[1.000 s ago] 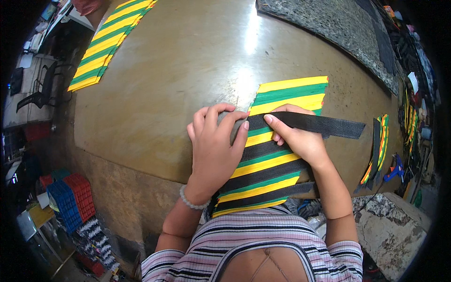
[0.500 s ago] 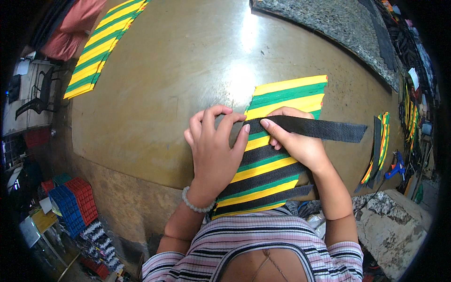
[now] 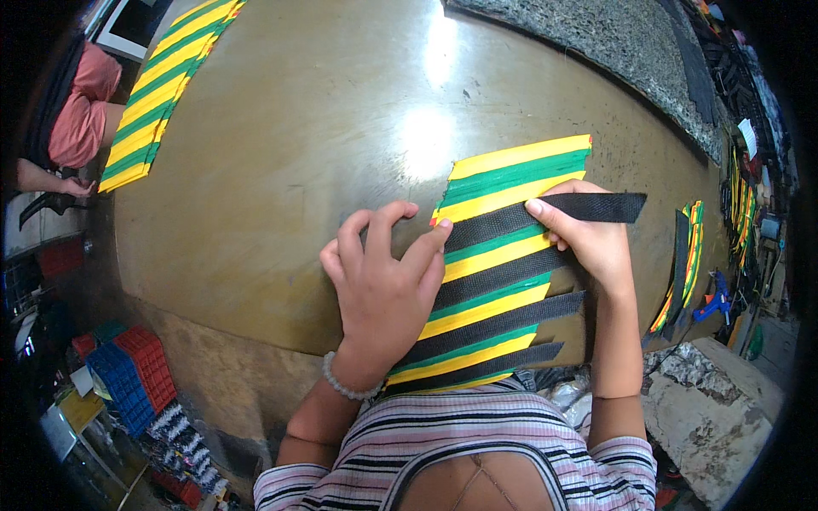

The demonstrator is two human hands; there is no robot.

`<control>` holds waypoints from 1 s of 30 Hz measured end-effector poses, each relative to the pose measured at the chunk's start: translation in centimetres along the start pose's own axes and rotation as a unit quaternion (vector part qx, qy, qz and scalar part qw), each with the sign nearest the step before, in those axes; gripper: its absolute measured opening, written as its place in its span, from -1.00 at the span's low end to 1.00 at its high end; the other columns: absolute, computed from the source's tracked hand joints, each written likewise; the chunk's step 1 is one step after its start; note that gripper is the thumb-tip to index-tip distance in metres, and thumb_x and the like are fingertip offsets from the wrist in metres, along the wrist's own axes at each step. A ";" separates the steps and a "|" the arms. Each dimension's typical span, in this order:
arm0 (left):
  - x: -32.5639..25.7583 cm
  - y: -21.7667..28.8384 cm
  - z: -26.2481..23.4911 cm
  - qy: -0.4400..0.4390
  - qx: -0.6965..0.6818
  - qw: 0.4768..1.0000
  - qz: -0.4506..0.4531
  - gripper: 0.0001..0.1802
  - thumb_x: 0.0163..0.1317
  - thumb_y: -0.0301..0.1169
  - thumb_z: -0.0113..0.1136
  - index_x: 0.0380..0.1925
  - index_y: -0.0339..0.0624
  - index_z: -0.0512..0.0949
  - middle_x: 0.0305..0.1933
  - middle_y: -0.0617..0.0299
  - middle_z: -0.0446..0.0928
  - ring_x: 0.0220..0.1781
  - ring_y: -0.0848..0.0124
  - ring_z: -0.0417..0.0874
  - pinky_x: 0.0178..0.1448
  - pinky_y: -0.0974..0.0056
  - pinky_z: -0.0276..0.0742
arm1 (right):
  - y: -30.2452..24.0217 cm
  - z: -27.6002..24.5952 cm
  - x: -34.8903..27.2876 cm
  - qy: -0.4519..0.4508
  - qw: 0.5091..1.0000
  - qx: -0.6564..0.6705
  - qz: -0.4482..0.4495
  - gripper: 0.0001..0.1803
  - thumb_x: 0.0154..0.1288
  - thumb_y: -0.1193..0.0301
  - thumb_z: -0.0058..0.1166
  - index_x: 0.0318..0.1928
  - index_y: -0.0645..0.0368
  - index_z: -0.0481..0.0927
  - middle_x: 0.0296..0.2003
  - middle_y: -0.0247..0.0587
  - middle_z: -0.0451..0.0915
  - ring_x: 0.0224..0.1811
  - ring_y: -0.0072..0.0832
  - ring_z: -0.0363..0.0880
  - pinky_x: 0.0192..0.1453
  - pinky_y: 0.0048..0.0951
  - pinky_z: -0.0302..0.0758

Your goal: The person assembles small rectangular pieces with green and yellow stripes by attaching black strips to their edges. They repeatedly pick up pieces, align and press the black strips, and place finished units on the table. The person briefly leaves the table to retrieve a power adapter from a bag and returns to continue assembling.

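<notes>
A panel of yellow and green diagonal stripes (image 3: 520,158) lies on the table in front of me, with several black webbing straps across its nearer part. My right hand (image 3: 588,234) pinches the farthest black strap (image 3: 490,226) at the panel's right edge, thumb on top and the other fingers partly hidden. That strap's free end sticks out to the right past my hand. At its left end, the index fingertip of my left hand (image 3: 383,272) presses on the panel's edge; the left fingers are bent and spread apart.
Another yellow-green striped piece (image 3: 162,102) lies at the table's far left, near another person's hand (image 3: 75,186). A grey speckled slab (image 3: 588,43) covers the far right. Bundled strips (image 3: 686,264) and a blue glue gun (image 3: 714,298) lie right. Crates (image 3: 119,387) stand lower left.
My right hand has slid right along the strap, which now lies flatter across the panel. My left hand has shifted slightly left. The other person's arm and hand have come into view at left.
</notes>
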State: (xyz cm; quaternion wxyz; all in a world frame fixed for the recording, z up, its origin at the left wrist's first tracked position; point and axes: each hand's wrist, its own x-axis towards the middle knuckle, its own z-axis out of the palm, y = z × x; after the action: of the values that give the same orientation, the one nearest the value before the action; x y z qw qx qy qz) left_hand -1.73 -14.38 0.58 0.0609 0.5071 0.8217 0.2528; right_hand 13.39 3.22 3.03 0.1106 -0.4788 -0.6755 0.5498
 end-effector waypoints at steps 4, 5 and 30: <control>0.2 -0.1 -0.2 -0.005 0.011 1.000 0.021 -0.72 0.09 -0.39 0.36 -0.16 0.17 0.70 0.10 0.36 0.44 0.18 0.19 0.34 0.16 0.02 0.17 | 1.3 -0.4 0.2 0.032 0.995 -0.074 -0.060 -0.75 0.21 0.33 0.39 -0.34 0.28 0.66 -0.61 -0.39 0.55 -0.62 -0.73 0.43 -0.54 -0.65 0.34; 0.3 -0.2 -0.2 -0.009 0.010 1.000 0.019 -0.71 0.08 -0.39 0.36 -0.15 0.17 0.70 0.10 0.36 0.44 0.18 0.19 0.34 0.16 0.02 0.18 | 1.4 -0.3 0.1 0.032 0.994 -0.086 -0.059 -0.74 0.20 0.32 0.39 -0.34 0.29 0.67 -0.55 -0.32 0.59 -0.55 -0.66 0.49 -0.46 -0.59 0.41; 0.7 2.9 -0.4 -0.097 0.101 0.981 0.131 -0.54 0.18 -0.47 0.13 0.13 -0.12 0.58 0.16 0.14 0.44 0.18 0.16 0.41 0.29 -0.03 0.21 | 1.9 -0.3 0.7 0.025 0.982 -0.137 -0.131 -0.75 0.19 0.34 0.38 -0.37 0.27 0.62 -0.51 -0.33 0.55 -0.46 -0.64 0.49 -0.38 -0.54 0.44</control>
State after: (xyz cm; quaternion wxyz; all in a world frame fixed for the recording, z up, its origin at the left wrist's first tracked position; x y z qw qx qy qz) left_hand 0.06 -12.87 2.43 0.0553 0.6362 0.7595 0.1240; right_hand 14.25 3.80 1.23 0.1323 -0.4106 -0.7980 0.4208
